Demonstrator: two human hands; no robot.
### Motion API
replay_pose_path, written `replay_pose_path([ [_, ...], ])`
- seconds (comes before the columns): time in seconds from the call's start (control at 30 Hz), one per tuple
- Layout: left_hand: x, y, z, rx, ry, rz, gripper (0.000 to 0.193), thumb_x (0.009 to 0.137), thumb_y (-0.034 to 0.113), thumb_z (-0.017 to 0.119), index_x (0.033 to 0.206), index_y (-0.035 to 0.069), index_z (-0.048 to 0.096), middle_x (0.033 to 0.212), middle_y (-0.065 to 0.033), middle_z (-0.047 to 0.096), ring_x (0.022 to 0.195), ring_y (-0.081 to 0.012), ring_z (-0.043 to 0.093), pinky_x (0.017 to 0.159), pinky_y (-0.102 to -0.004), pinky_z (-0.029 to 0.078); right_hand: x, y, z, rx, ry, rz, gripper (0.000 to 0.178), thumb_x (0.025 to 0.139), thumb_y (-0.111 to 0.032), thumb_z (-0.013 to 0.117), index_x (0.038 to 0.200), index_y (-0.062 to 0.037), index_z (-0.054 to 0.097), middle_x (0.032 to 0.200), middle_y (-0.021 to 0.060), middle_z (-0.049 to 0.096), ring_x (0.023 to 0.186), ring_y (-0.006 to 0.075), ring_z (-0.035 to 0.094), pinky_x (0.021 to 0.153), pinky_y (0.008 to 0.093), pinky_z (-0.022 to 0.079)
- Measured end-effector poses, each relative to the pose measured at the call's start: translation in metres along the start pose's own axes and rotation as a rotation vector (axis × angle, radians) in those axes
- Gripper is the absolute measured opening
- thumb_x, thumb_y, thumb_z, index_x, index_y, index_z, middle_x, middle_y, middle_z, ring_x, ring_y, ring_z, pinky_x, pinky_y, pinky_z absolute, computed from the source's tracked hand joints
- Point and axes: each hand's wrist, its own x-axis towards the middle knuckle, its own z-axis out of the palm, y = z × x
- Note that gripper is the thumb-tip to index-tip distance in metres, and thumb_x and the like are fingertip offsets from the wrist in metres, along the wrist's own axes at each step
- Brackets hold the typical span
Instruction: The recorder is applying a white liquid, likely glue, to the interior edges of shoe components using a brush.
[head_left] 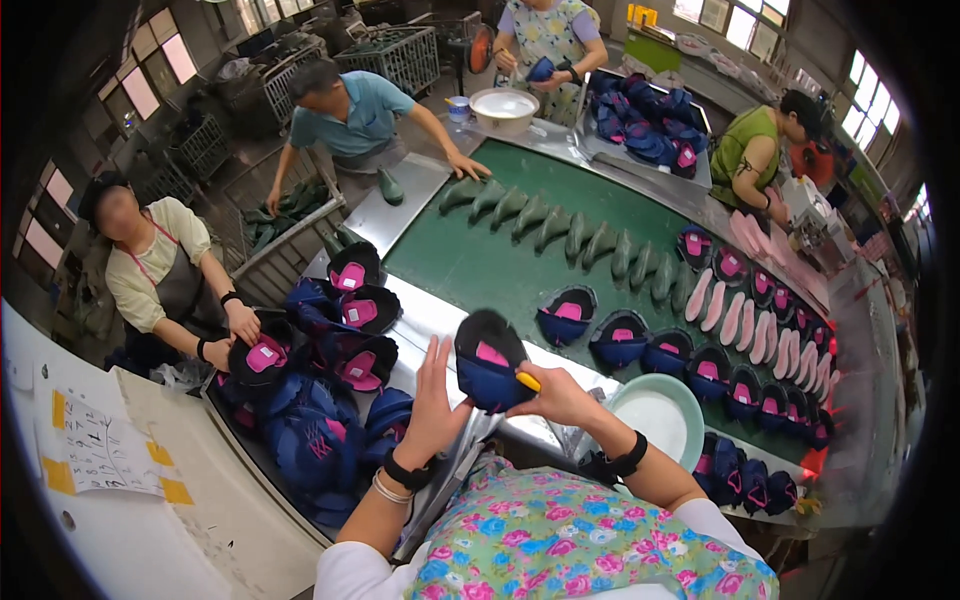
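Note:
A navy blue shoe upper (488, 378) with a dark lining and a pink patch inside is held up in front of me. My right hand (562, 398) grips its lower right edge, fingers closed. A short yellow stick-like piece (528, 381), perhaps a tool handle, also pokes out of that hand; its other end is hidden. Beside the upper's left edge, my left hand (430, 408) has its fingers stretched upward and apart. Its thumb tip is close to the upper; I cannot tell if they touch. A pale green basin (690, 400) of white liquid stands by my right forearm.
A green conveyor belt (440, 245) carries green shoe lasts (552, 228), pink insoles (731, 318) and more uppers (620, 338). Piled uppers (315, 440) lie at left, where a co-worker's hands (235, 335) work. Other co-workers stand across the belt. A white bowl (503, 106) stands at the far end.

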Motion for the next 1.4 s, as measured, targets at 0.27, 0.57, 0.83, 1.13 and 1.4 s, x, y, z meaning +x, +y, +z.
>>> replay_pose_path([
  [0.27, 0.001, -0.004, 0.023, -0.693, -0.442, 0.004, 0.096, 0.087, -0.009, 0.060, 0.161, 0.007, 0.000, 0.159, -0.0190, 0.030, 0.144, -0.0263, 0.037, 0.119, -0.0383, 0.028, -0.040, -0.033, -0.029, 0.065, 0.022, -0.136, 0.051, 0.074, -0.034, 0.087, 0.109, -0.0030, 0.066, 0.090, 0.0197, 0.070, 0.085, 0.0403, 0.068, 0.072, 0.0435, 0.053],
  [0.57, 0.023, 0.026, 0.050, -0.909, 0.003, -0.040, 0.099, 0.080, -0.007, 0.072, 0.159, 0.008, 0.014, 0.156, -0.0123, 0.031, 0.140, -0.0251, 0.039, 0.116, -0.0393, 0.037, -0.060, -0.049, -0.034, -0.015, 0.142, -0.101, 0.038, 0.082, -0.020, 0.079, 0.114, -0.0048, 0.066, 0.088, 0.0160, 0.068, 0.082, 0.0364, 0.067, 0.069, 0.0424, 0.053],
  [0.83, -0.008, 0.005, 0.090, -0.808, -0.084, -0.138, 0.074, 0.093, -0.004, 0.058, 0.157, 0.012, 0.024, 0.151, -0.0100, 0.038, 0.136, -0.0222, 0.044, 0.113, -0.0380, 0.040, -0.114, -0.011, -0.030, -0.069, 0.492, -0.040, 0.026, 0.088, -0.014, 0.069, 0.113, -0.0090, 0.069, 0.091, 0.0139, 0.069, 0.082, 0.0348, 0.067, 0.073, 0.0438, 0.053],
  [1.13, -0.066, 0.027, 0.063, -0.911, -0.835, -0.639, 0.046, 0.092, 0.003, 0.065, 0.136, 0.003, 0.050, 0.112, -0.0054, 0.063, 0.095, -0.0166, 0.063, 0.089, -0.0315, 0.052, -0.261, 0.148, -0.012, 0.192, 1.199, 0.766, 0.041, 0.096, -0.040, 0.066, 0.087, -0.0012, 0.075, 0.080, 0.0136, 0.071, 0.074, 0.0241, 0.069, 0.068, 0.0350, 0.052],
  [1.4, -0.023, 0.085, 0.054, -0.823, -1.514, -0.384, 0.038, 0.086, -0.005, 0.068, 0.123, -0.004, 0.063, 0.127, -0.0116, 0.068, 0.117, -0.0135, 0.060, 0.102, -0.0299, 0.046, -0.304, 0.230, 0.061, 0.361, 1.195, 1.016, 0.023, 0.078, -0.022, 0.082, 0.090, -0.0025, 0.079, 0.072, 0.0102, 0.072, 0.066, 0.0153, 0.070, 0.065, 0.0293, 0.055],
])
